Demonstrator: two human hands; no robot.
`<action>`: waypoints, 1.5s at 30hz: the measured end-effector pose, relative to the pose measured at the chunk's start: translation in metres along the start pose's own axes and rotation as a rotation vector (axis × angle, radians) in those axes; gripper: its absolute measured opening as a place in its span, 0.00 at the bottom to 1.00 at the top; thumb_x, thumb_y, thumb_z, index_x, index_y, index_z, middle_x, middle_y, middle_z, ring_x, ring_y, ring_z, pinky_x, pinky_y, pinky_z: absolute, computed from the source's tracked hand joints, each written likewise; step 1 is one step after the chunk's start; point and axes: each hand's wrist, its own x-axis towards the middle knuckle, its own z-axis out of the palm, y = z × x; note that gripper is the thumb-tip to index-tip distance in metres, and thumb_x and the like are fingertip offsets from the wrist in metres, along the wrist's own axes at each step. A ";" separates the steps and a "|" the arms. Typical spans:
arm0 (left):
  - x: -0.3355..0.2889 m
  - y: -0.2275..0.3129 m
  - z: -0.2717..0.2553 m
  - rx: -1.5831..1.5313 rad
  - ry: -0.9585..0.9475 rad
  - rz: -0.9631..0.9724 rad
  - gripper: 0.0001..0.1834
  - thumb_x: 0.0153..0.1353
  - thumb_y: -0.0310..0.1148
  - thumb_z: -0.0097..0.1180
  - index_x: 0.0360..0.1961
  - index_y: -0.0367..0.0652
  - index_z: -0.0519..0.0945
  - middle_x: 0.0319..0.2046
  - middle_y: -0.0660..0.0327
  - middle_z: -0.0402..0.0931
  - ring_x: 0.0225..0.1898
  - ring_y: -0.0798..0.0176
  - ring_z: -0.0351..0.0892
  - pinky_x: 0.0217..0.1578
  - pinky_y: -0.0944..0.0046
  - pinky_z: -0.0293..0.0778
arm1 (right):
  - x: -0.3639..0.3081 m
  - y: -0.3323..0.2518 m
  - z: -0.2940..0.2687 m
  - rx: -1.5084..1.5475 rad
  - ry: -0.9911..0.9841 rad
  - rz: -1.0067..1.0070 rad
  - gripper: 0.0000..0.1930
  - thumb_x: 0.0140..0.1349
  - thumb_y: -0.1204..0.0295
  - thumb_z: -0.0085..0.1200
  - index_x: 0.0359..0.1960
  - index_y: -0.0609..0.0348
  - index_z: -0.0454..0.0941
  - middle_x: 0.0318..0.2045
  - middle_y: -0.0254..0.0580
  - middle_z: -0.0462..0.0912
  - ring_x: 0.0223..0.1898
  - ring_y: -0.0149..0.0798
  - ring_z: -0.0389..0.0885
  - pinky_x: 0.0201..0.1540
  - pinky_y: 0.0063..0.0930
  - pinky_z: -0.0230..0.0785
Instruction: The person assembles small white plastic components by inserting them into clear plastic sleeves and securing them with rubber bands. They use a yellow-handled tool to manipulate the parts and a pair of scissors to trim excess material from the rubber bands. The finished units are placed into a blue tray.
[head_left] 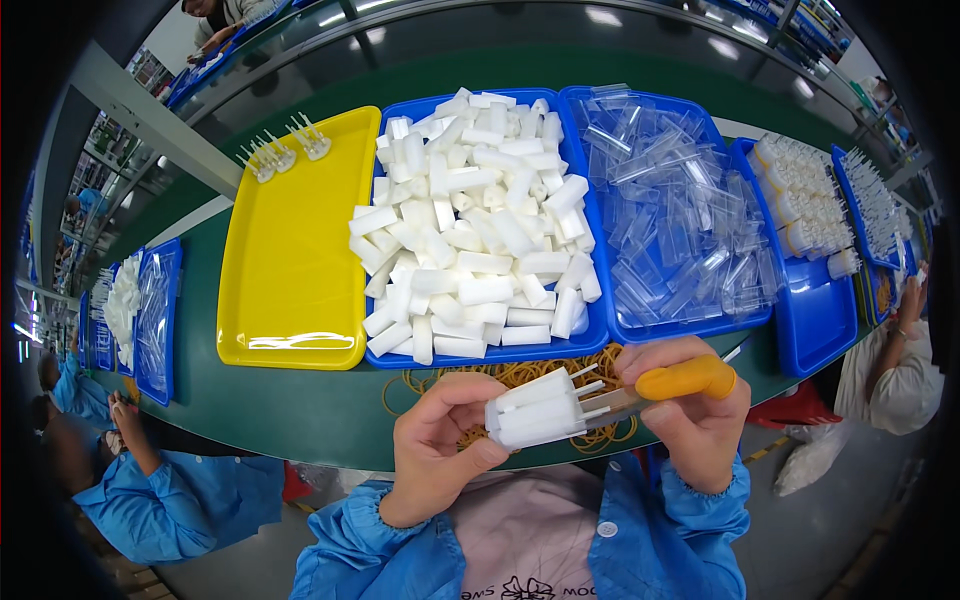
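In front of my chest, my left hand [440, 435] grips a white part made of foam blocks [535, 415] between thumb and fingers. Thin white prongs stick out of its right end. My right hand [690, 410] wears an orange finger cot [690, 378] and pinches a flat see-through plastic piece [615, 405]. This piece reaches the prongs; whether it touches them I cannot tell. Beneath both hands lies a heap of yellow-brown rubber bands [520, 372], partly hidden by them.
Past my hands stand a yellow tray [290, 270] with a few pronged white parts [285, 150], a blue tray [590, 335] heaped with white foam blocks [470, 230], and another blue tray [690, 322] of clear plastic sleeves [690, 190]. Bundled white parts [800, 190] sit right. People work at both sides.
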 end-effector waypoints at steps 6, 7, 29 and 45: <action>-0.001 -0.007 0.008 -0.043 0.030 0.055 0.24 0.48 0.19 0.65 0.47 0.31 0.72 0.46 0.55 0.66 0.48 0.61 0.72 0.51 0.62 0.72 | -0.006 0.006 -0.006 -0.399 0.013 -0.183 0.10 0.46 0.71 0.64 0.31 0.58 0.81 0.33 0.33 0.81 0.45 0.42 0.73 0.57 0.50 0.57; -0.001 -0.007 0.008 -0.049 0.017 0.052 0.24 0.48 0.19 0.65 0.47 0.31 0.72 0.46 0.54 0.66 0.49 0.61 0.72 0.51 0.62 0.72 | -0.007 0.008 -0.005 -0.367 0.017 -0.162 0.10 0.46 0.71 0.64 0.31 0.58 0.81 0.33 0.34 0.81 0.46 0.42 0.73 0.58 0.50 0.56; -0.002 -0.013 0.010 -0.061 -0.034 0.033 0.23 0.48 0.18 0.65 0.47 0.32 0.72 0.46 0.55 0.66 0.49 0.61 0.72 0.51 0.62 0.73 | -0.024 0.021 0.018 -0.346 0.049 -0.132 0.11 0.45 0.78 0.62 0.33 0.62 0.80 0.34 0.38 0.79 0.43 0.42 0.71 0.49 0.36 0.63; 0.003 -0.011 0.007 -0.135 -0.007 -0.036 0.21 0.50 0.15 0.61 0.46 0.33 0.71 0.45 0.56 0.67 0.48 0.62 0.73 0.52 0.60 0.71 | 0.049 0.038 -0.029 -1.467 -0.063 -0.198 0.12 0.41 0.68 0.66 0.29 0.56 0.80 0.28 0.36 0.71 0.35 0.41 0.69 0.39 0.36 0.56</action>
